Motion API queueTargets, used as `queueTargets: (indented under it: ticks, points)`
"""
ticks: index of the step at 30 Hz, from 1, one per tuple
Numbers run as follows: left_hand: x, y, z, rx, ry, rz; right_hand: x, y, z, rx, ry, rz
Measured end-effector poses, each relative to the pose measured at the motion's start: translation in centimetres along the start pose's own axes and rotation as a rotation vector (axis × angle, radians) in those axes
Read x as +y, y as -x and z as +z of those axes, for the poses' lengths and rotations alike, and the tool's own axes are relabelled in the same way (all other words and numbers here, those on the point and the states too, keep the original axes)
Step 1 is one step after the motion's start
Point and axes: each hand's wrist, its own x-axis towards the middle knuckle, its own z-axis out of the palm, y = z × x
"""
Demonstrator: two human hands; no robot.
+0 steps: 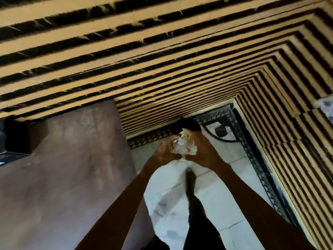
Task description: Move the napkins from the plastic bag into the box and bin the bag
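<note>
A crumpled clear plastic bag (183, 146) with a bit of yellow print is pressed between both my hands above the floor. My left hand (166, 150) grips its left side and my right hand (201, 149) grips its right side. Just beyond the hands a dark object (187, 126) stands on the floor by the wall; I cannot tell whether it is a bin. No napkins and no box are in view. The picture is blurred by motion.
A brown sofa (63, 168) fills the left side. A wall of tan and black slats (162, 60) runs ahead and along the right. Pale floor tiles (234, 177) with a black patterned border lie below. My dark trouser legs (198, 222) show at the bottom.
</note>
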Motion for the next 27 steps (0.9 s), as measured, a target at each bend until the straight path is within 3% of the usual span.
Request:
queueTargets:
  ticks: [2,5,11,16,21,23,25,27]
  points:
    - [1.9,-4.0,1.8,0.013,-0.045,-0.128,4.2,-2.9,-0.6,-0.099,0.014,0.067]
    - [2.1,-10.9,4.2,0.029,-0.013,-0.175,9.9,-7.6,-0.3,-0.074,-0.017,0.147]
    - [-9.4,-26.8,8.5,0.366,0.029,-0.264,24.2,-19.0,6.4,0.075,-0.135,0.455]
    - [-19.5,-36.2,11.8,0.311,0.036,-0.332,34.4,-28.4,16.5,0.065,-0.058,0.544]
    - [-28.0,-41.9,14.3,0.310,-0.010,-0.327,42.0,-36.2,25.3,0.090,0.036,0.435]
    - [-29.9,-42.6,14.6,0.309,-0.016,-0.326,44.4,-38.1,27.9,-0.067,0.109,0.348]
    - [-30.9,-42.4,14.8,0.290,-0.009,-0.338,45.9,-38.8,28.8,-0.337,0.199,0.294]
    - [-30.6,-41.0,14.7,0.279,-0.017,-0.335,45.0,-37.8,27.6,-0.380,0.199,0.274]
